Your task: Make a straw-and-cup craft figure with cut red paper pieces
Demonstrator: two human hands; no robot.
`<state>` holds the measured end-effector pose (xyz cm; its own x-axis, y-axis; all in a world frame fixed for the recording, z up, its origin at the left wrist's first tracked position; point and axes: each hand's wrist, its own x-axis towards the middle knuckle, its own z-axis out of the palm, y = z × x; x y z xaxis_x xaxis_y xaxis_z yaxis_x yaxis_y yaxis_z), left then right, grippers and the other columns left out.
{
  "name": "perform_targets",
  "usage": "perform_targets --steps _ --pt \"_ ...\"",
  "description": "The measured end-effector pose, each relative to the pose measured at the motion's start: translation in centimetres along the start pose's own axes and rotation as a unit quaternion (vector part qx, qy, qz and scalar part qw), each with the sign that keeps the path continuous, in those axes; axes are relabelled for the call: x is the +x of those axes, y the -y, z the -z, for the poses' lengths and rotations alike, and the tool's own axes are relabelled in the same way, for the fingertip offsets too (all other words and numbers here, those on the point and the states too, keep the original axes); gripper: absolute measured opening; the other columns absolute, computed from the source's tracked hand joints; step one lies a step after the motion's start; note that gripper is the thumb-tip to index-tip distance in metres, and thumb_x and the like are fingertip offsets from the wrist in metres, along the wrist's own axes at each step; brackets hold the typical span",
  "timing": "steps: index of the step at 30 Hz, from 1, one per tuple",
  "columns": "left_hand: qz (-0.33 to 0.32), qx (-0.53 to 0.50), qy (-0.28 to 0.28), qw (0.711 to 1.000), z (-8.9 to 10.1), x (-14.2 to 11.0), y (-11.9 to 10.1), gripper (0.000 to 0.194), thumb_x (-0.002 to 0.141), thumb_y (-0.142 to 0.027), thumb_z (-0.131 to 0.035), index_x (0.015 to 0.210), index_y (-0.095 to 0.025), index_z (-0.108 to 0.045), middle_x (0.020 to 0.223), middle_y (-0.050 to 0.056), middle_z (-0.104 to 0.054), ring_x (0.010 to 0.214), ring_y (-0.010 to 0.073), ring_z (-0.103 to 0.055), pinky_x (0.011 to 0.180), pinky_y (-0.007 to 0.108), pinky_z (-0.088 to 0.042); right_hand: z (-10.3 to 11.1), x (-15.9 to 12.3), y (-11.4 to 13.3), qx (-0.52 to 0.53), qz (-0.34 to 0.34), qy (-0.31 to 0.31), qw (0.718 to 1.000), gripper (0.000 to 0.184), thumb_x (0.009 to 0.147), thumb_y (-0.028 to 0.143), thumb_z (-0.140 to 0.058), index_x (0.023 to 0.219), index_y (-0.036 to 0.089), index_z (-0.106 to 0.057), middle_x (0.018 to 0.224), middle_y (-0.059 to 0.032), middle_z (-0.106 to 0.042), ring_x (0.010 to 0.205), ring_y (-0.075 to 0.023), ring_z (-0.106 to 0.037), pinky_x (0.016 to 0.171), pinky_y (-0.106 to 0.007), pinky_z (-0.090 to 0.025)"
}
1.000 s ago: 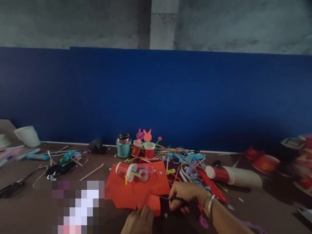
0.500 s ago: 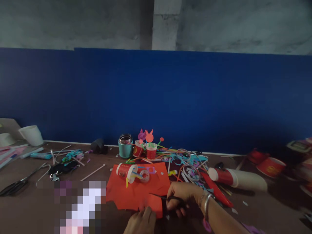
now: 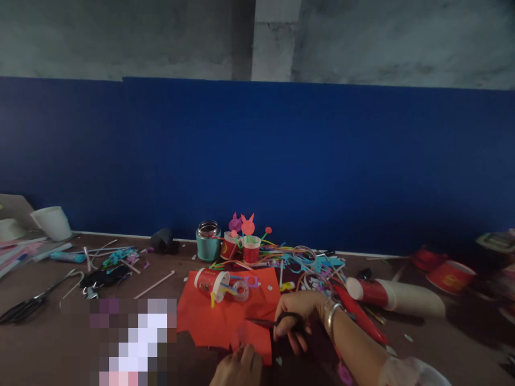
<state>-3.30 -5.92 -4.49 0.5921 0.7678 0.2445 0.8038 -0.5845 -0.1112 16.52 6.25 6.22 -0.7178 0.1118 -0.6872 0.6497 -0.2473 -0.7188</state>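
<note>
The right hand (image 3: 296,317) has its fingers closed round black-handled scissors (image 3: 259,322), blades pointing towards nine o'clock over the red paper (image 3: 213,319) on the worktop (image 3: 169,370). At the paper's six o'clock edge, the left hand (image 3: 238,367) has its fingers bunched close together; whether they pinch or just press cannot be told. A red paper cup (image 3: 204,281) lies on its side at the paper's eleven o'clock, a clear tape roll (image 3: 247,291) near its mouth.

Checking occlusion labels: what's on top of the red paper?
A tipped red-and-white cup, clear ring and purple cutout lie on it. Scissors extend over it; contact unclear. Paper beneath the cup and left hand is covered.
</note>
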Motion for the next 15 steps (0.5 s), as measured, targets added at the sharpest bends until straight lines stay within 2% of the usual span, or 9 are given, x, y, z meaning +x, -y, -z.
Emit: perform_targets --steps 3,8,15 --pt "0.000 -0.003 0.004 1.000 0.0 0.1 0.1 0.012 0.077 -0.009 -0.048 0.079 -0.017 -0.057 0.074 0.003 -0.061 0.059 0.0129 -0.060 0.043 0.017 -0.040 0.6 0.6 -0.2 -0.004 0.016 -0.011 1.000 0.036 0.067 0.037 -0.068 0.087 0.008 -0.065 0.053 0.0025 -0.066 0.034 -0.0050 -0.056 0.024 -0.009 -0.029" --pt "0.003 0.008 -0.026 1.000 -0.3 0.2 0.1 0.009 0.079 -0.013 -0.049 0.076 -0.018 -0.056 0.069 0.001 -0.061 0.054 0.0125 -0.059 0.040 0.017 -0.039 0.8 1.0 -1.0 -0.003 0.035 -0.027 0.999 0.031 0.070 0.034 -0.066 0.089 0.008 -0.065 0.047 0.0052 -0.064 0.027 -0.0026 -0.049 0.021 -0.010 -0.025" --pt "0.000 0.019 -0.066 0.998 -0.7 -0.1 0.1 0.011 0.075 -0.009 -0.049 0.071 -0.017 -0.055 0.064 0.001 -0.059 0.050 0.0111 -0.057 0.038 0.017 -0.037 0.2 1.3 -1.5 0.030 0.047 -0.034 0.998 0.027 0.070 0.033 -0.065 0.083 0.009 -0.065 0.051 0.0025 -0.066 0.031 -0.0041 -0.053 0.022 -0.011 -0.025"
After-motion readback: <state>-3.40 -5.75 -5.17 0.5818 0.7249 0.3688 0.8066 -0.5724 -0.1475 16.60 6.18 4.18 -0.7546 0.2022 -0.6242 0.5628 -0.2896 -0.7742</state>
